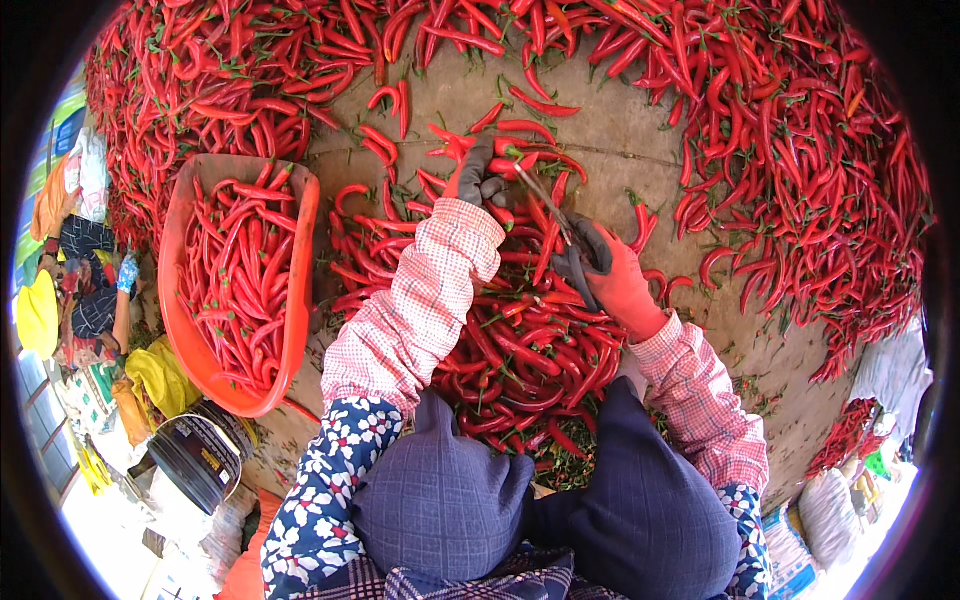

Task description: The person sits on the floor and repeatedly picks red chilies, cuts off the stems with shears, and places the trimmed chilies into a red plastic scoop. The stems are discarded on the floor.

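My left hand (480,176), in a red and dark grey work glove, grips red chili peppers (504,166) above the concrete floor. My right hand (619,274), gloved the same way, is closed around a pair of scissors (553,208) with dark handles. The blades point up and left, with their tips close to the green stem end of a chili by my left hand. Below both hands, a heap of loose red chilies (525,352) lies between my knees. My left fingers hide part of the held chilies.
An orange-red plastic scoop (304,300) full of chilies stands to my left. Large chili piles (795,150) curve around the front and right. A black bucket (191,461) lies tilted at lower left. Another person's blue-gloved hand (127,273) is at the far left.
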Demonstrator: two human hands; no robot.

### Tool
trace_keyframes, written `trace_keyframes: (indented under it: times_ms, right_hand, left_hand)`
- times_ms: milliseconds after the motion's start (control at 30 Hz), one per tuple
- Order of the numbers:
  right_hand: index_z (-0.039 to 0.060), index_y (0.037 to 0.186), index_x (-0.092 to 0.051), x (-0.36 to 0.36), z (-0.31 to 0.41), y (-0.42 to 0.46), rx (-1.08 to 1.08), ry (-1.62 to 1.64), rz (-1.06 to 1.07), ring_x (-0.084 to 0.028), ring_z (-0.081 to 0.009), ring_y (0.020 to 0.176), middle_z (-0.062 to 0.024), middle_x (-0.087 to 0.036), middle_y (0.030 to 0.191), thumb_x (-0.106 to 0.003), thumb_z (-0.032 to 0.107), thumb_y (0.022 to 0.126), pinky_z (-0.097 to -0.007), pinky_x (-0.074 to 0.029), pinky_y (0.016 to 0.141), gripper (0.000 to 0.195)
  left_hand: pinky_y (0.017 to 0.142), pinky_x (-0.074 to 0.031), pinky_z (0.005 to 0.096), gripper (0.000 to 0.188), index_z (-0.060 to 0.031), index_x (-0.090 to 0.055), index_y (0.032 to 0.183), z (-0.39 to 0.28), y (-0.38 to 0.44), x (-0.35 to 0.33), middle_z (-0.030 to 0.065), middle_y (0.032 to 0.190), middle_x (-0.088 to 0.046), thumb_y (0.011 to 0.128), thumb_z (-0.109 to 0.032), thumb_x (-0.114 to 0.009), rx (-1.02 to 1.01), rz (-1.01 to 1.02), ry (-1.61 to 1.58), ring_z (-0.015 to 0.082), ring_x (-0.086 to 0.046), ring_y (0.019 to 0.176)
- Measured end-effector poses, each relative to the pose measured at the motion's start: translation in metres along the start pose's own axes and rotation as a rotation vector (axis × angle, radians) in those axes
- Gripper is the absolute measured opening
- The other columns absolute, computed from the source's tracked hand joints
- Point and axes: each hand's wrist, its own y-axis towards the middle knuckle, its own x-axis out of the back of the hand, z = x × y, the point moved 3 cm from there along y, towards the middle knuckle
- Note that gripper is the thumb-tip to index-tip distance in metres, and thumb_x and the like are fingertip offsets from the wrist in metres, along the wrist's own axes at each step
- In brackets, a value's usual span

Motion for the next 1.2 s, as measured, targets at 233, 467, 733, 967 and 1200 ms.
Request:
trace_keyframes:
  times_ms: [233,467,733,967,1200]
  right_hand:
    - [0.0120,0.123,-0.052,0.004,0.014,-0.012,0.053,-0.157,0.013,-0.055,-0.0399,0.100,-0.0190,-0.056,0.109,-0.073,0.026,0.074,-0.0459,-0.046,0.084,0.055]
    - [0.0056,0.119,-0.052,0.000,0.004,-0.013,0.148,-0.282,-0.152,-0.056,-0.0398,0.101,-0.0199,-0.057,0.109,-0.072,0.016,0.074,-0.0440,-0.047,0.085,0.051]
    - [0.0015,0.132,-0.048,-0.025,0.028,-0.008,-0.200,0.789,0.086,-0.057,-0.0072,0.077,0.0000,-0.060,0.095,-0.059,0.010,0.092,-0.0214,-0.047,0.066,0.042]
    - [0.0029,0.132,-0.047,-0.028,0.057,0.025,-0.270,0.782,0.294,-0.058,-0.0112,0.053,-0.0003,-0.057,0.070,-0.057,0.016,0.093,-0.0256,-0.045,0.044,0.042]
    - [0.0117,0.142,-0.031,-0.026,0.014,0.088,-0.202,0.964,0.512,-0.060,-0.0156,0.083,-0.0054,-0.059,0.097,-0.059,0.041,0.091,-0.0347,-0.052,0.076,0.065]
  left_hand:
    - [0.038,-0.035,0.0259,0.018,-0.0132,-0.061,0.086,-0.006,-0.011,0.015,0.0003,0.073,-0.061,0.087,-0.031,-0.062,-0.034,0.094,-0.087,0.0082,-0.044,0.045]
    - [0.040,-0.036,0.0225,0.012,-0.0154,-0.059,0.088,0.013,-0.047,-0.011,-0.0017,0.080,-0.064,0.092,-0.027,-0.058,0.089,0.104,-0.354,0.0038,-0.040,0.045]
    - [0.042,-0.037,0.0237,0.023,-0.0081,-0.061,0.095,0.027,-0.078,-0.033,-0.0021,0.065,-0.055,0.091,-0.031,-0.060,0.126,0.016,-0.306,0.0078,-0.043,0.045]
    - [0.047,-0.042,0.0283,0.032,-0.0053,-0.064,0.095,-0.088,-0.122,0.005,-0.0007,0.068,-0.057,0.086,-0.036,-0.065,-0.235,-0.032,0.078,0.0118,-0.052,0.054]
    - [0.057,-0.046,0.0310,0.032,-0.0033,-0.062,0.104,-0.423,-0.182,0.154,0.0045,0.083,-0.061,0.084,-0.029,-0.065,-0.811,-0.638,1.098,0.0163,-0.057,0.065]
